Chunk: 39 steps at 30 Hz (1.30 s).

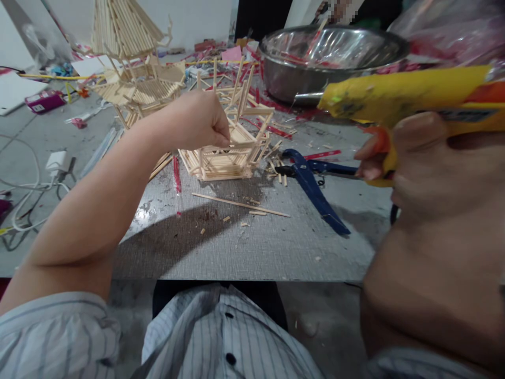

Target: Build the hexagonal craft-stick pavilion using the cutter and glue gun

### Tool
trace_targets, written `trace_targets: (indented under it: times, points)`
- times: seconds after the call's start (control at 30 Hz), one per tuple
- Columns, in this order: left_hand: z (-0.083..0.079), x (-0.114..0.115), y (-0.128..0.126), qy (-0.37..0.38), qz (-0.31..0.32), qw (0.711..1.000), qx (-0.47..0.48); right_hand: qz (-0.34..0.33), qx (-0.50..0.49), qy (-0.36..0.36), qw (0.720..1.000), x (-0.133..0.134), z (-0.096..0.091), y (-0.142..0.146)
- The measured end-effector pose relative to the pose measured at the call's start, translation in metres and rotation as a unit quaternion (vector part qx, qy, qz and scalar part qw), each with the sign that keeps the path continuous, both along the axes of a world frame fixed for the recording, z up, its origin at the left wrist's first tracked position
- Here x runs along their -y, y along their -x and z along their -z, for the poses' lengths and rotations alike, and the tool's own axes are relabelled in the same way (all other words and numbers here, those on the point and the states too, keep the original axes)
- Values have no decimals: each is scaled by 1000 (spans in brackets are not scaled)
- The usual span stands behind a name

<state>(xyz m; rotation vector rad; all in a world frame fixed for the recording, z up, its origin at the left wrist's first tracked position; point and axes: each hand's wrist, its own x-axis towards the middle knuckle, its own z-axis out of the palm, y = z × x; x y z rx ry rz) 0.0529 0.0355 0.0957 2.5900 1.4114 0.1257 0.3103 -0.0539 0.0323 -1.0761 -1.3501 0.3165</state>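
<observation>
At the centre, an open frame [226,172] of pale, slender wooden sticks is overhung by the left hand [201,120], its fingers curled inward; whether a stick is pinched cannot be told. On the right, a yellow glue gun [394,95] is gripped by the right hand [426,158]. Right of the frame, blue-handled cutters [321,202] are laid on the grey, textured surface [236,258], strewn with offcuts [226,219]. Far left, a tower [122,31] is topped by a ribbed, conical stick roof; far right, a shiny, round metal basin [282,79] is seen.

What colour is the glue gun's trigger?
The trigger is orange, seen best in the head view.
</observation>
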Motion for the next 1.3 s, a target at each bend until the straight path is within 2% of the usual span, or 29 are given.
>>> trace_targets:
  times: [0.2,0.47,0.83,1.1,1.3]
  points:
    - [4,-8,3,16,17,999,31,0,-5,-10,1000,0,-1,1]
    - [0,-6,0,-3,21,1000,-4,8,10,-7,1000,0,1,-2]
    - [2,-11,4,18,37,999,4,-22,-21,-12,999,-4,2,-2]
    - [-1,-8,1,23,23,999,-11,-32,-6,-33,999,-9,4,-4]
    - [2,-8,4,-3,14,1000,-3,-63,-89,-7,994,-19,9,-2]
